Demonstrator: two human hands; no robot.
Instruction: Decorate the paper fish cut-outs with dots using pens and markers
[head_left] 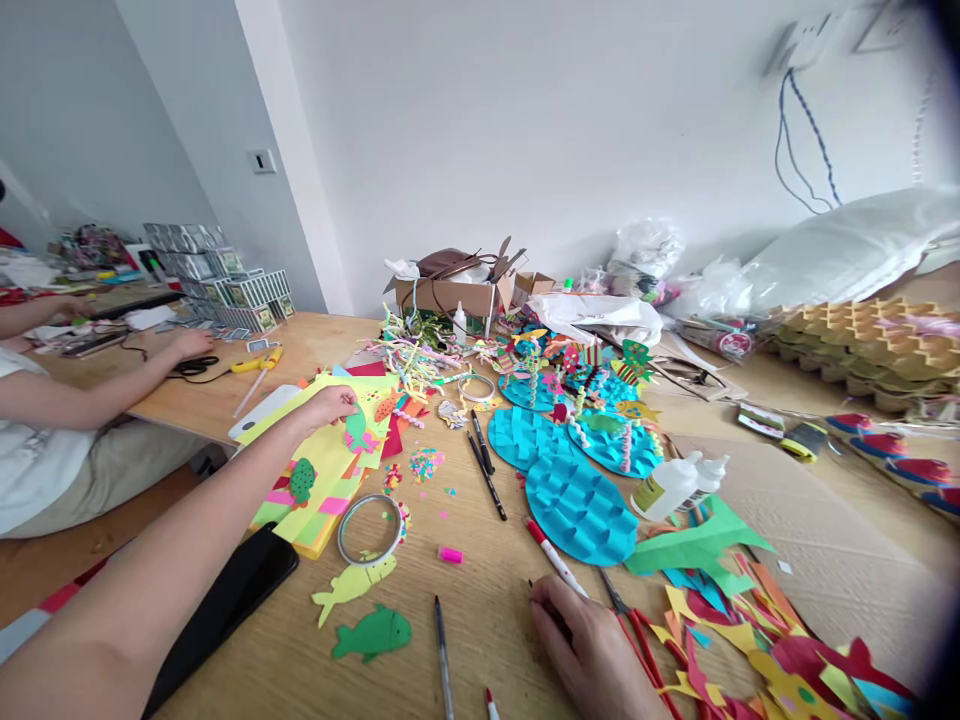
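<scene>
My left hand (335, 408) reaches over a stack of yellow paper (319, 520), its fingers pinched on a green paper fish (355, 430) with pink fins. A dark green dotted cutout (302, 482) lies on that stack. My right hand (581, 645) rests on the table, fingers curled, with a small dark tip showing at them; the rest of what it holds is hidden. Beside it are a red-and-white marker (555, 556) and red-handled scissors (646, 640). A yellow fish (352, 588) and a green fish (373, 633) lie between my hands, below a tape roll (370, 530).
Blue textured ovals (581, 510), glue bottles (666, 487) and paper scraps (795, 665) occupy the right side. Pens (442, 655) lie in front. A black phone-like object (225, 610) is under my left arm. Another person's arm (127, 385) rests at the left, near a yellow glue gun (257, 362).
</scene>
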